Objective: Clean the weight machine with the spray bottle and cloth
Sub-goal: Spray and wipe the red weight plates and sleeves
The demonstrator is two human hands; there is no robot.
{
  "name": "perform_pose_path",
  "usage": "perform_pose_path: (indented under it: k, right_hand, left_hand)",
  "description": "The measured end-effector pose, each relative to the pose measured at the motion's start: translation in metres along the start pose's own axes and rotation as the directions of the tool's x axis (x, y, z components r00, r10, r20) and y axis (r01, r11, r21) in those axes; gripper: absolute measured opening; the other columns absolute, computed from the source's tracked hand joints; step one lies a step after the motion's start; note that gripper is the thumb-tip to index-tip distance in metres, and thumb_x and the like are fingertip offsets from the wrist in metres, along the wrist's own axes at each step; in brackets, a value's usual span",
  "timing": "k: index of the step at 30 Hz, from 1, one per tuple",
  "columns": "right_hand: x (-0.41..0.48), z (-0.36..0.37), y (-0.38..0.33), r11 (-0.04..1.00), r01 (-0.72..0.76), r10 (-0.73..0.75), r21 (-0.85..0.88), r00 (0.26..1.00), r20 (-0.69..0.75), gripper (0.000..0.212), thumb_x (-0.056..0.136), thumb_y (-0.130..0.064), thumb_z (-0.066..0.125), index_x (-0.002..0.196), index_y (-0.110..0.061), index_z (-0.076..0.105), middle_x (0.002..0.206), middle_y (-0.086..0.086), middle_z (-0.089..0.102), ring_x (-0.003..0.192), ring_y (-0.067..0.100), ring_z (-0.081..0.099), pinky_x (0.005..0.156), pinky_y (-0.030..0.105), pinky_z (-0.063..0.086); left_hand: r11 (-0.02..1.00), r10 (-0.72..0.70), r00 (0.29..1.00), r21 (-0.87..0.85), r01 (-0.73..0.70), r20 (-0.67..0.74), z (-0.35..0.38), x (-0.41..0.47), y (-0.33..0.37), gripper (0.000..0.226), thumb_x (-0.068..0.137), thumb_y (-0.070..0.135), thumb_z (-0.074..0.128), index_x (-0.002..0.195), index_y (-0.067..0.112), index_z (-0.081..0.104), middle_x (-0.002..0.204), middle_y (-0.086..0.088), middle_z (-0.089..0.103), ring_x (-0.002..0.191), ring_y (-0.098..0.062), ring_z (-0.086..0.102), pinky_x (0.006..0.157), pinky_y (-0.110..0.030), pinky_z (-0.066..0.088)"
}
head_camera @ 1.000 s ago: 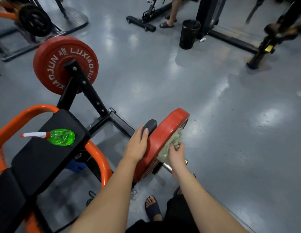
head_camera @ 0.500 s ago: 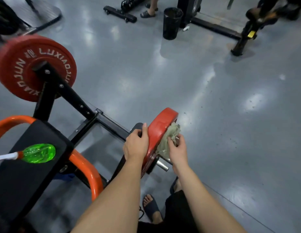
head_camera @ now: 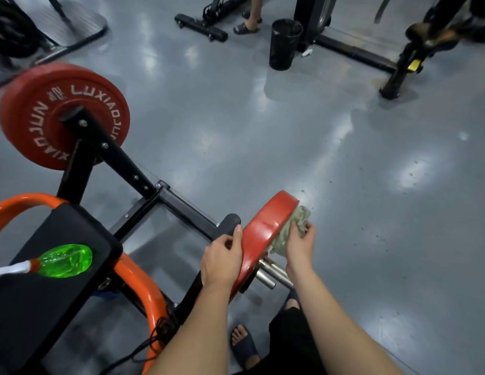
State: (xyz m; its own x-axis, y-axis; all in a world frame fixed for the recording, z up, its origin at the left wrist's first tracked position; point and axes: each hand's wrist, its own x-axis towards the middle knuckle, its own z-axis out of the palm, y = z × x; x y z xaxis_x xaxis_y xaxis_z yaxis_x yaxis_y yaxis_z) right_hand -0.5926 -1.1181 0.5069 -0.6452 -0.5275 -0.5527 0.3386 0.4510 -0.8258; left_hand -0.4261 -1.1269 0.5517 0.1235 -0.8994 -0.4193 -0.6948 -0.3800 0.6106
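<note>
The cloth (head_camera: 292,226) is bunched against the outer face of the near red plate (head_camera: 263,234), and your right hand (head_camera: 301,244) grips it with curled fingers. Your left hand (head_camera: 222,259) holds the rim of this plate from the other side. The green spray bottle (head_camera: 64,261) lies on the black pad (head_camera: 46,293), well apart to the left.

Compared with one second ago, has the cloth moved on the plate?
Yes. The cloth has slid up the plate, away from the steel sleeve, toward its top rim.

We see a green spray bottle (head_camera: 64,261) lying on the machine's black pad (head_camera: 60,226); a black bin (head_camera: 284,44) stands on the grey floor (head_camera: 263,144).
</note>
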Motion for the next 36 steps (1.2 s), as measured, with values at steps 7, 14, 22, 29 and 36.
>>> perform_pose_path:
  k: [7, 14, 22, 29, 36]
  right_hand:
    - [-0.017, 0.004, 0.075, 0.894, -0.199, 0.274, -0.401, 0.952, 0.137, 0.033, 0.106, -0.027, 0.047, 0.137, -0.015, 0.046, 0.128, 0.014, 0.063, 0.110, 0.029, 0.062, 0.100, 0.044, 0.052]
    - [-0.018, -0.010, 0.032, 0.983, -0.165, 0.174, -0.082, 0.977, 0.123, 0.028, 0.105, -0.028, 0.051, 0.131, -0.017, 0.048, 0.114, 0.007, 0.067, 0.095, 0.021, 0.068, 0.077, 0.033, 0.056]
    - [-0.066, -0.030, 0.045, 0.966, -0.038, 0.112, -0.257, 0.953, 0.282, 0.027, 0.103, -0.036, 0.056, 0.127, -0.025, 0.051, 0.118, 0.000, 0.066, 0.099, 0.014, 0.067, 0.085, 0.035, 0.058]
    - [-0.058, -0.037, 0.040, 0.980, 0.005, 0.051, -0.197, 0.960, 0.276, 0.035, 0.101, -0.037, 0.060, 0.132, -0.022, 0.054, 0.123, 0.001, 0.067, 0.103, 0.016, 0.068, 0.089, 0.037, 0.057]
    - [-0.062, -0.033, 0.007, 0.976, 0.179, -0.136, -0.121, 0.944, 0.301, 0.023, 0.101, -0.025, 0.061, 0.124, -0.024, 0.055, 0.113, -0.007, 0.068, 0.102, 0.014, 0.070, 0.087, 0.036, 0.060]
  left_hand:
    - [1.000, 0.012, 1.000, 0.007, -0.012, 0.007, -0.005, 0.003, 0.000, 0.066, 0.095, 0.076, 0.029, 0.073, 0.025, 0.064, 0.074, 0.004, 0.064, 0.077, -0.015, 0.055, 0.069, -0.035, 0.042]
    - [0.998, 0.028, 0.999, -0.055, -0.029, -0.019, -0.001, -0.003, -0.013, 0.071, 0.096, 0.075, 0.026, 0.080, 0.019, 0.067, 0.074, 0.001, 0.065, 0.076, -0.016, 0.058, 0.067, -0.036, 0.046]
    - [0.946, -0.075, 0.991, -0.305, 0.106, 0.113, 0.001, -0.024, -0.077, 0.048, 0.106, 0.051, 0.034, 0.126, 0.023, 0.068, 0.124, 0.008, 0.058, 0.125, -0.019, 0.050, 0.100, -0.033, 0.034]
    - [0.973, -0.094, 0.986, -0.197, 0.121, 0.139, -0.011, -0.006, -0.106, 0.055, 0.096, 0.066, 0.039, 0.096, 0.028, 0.078, 0.109, -0.001, 0.076, 0.113, -0.023, 0.067, 0.108, -0.043, 0.046]
    - [0.954, 0.122, 0.992, -0.276, -0.117, 0.003, -0.026, 0.011, 0.015, 0.065, 0.094, 0.066, 0.034, 0.107, 0.015, 0.073, 0.111, -0.005, 0.074, 0.108, -0.026, 0.065, 0.101, -0.044, 0.049]
